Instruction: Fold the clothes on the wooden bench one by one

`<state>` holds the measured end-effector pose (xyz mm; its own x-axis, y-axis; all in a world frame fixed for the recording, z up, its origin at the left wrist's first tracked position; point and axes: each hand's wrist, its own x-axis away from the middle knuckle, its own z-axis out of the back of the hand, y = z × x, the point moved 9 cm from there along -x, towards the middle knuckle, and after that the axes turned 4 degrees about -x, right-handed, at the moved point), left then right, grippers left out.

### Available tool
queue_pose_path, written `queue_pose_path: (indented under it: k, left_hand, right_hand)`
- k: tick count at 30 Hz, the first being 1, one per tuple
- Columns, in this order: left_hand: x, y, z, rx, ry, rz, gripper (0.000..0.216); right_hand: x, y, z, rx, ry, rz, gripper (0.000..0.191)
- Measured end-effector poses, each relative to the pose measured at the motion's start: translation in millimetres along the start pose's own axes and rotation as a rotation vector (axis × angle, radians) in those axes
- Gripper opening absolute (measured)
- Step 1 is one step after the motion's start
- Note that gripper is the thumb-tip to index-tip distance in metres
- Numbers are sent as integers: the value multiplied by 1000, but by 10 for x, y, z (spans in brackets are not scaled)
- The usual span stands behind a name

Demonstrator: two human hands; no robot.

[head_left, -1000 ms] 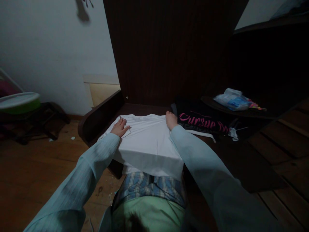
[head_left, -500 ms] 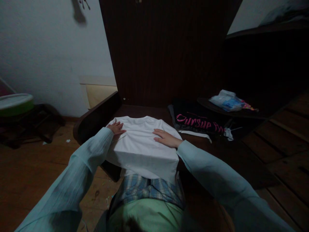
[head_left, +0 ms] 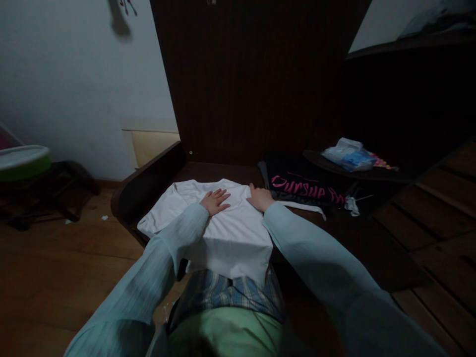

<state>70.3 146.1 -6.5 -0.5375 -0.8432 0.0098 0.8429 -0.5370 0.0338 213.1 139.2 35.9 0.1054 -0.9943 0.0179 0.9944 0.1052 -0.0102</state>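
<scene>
A white shirt [head_left: 230, 233] lies spread on a dark wooden surface [head_left: 230, 171] in front of me, its near edge hanging over my lap. My left hand [head_left: 214, 201] rests flat on the shirt's upper middle, fingers spread. My right hand [head_left: 260, 198] lies on the shirt's upper right edge, thumb raised and fingers curled onto the cloth; whether it pinches the fabric I cannot make out. A sleeve of the shirt sticks out to the left at the surface's edge.
A folded black garment with pink lettering [head_left: 305, 187] lies to the right of the shirt. Behind it a plastic bag [head_left: 349, 154] sits on a dark tray. A tall dark wooden panel [head_left: 253, 74] rises behind. A green and white basin [head_left: 22, 159] stands on a stool at left.
My left hand moved from the shirt's left shoulder to its middle, and the left sleeve now lies unfolded outward. My right hand shifted up to the shirt's top right edge.
</scene>
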Motion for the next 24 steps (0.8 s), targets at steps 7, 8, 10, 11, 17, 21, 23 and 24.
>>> queue_pose_path:
  k: [7,8,10,11,17,21,23,24]
  left_hand:
    - [80,-304,126,116,30,64,47]
    - [77,-303,172,110,69,95,44]
    - [76,-282,262,69,170,172,41]
    - [79,-262,292,41,217,204,41]
    - [76,-162,282,37,318,181,43]
    - [32,-13,241,75,272,-30,46]
    - [-10,55,185,90,217,-105,51]
    - [-38,78,150,97,189,-125,54]
  right_hand:
    - [-150,87,-4,-66,-66,45,37]
    - [-169,85,-8,-82,-76,48,32]
    - [-213,77,29,-131,-54,48,27]
    - [-237,80,74,-166,-18,43,28]
    - [-367,199,173,-658,6,-16,24]
    - [-424,266,256,-993,2,-27,22]
    - [-432,319,351,-971,59,-59,27]
    - [-426,341,414,-895,102,-75,32]
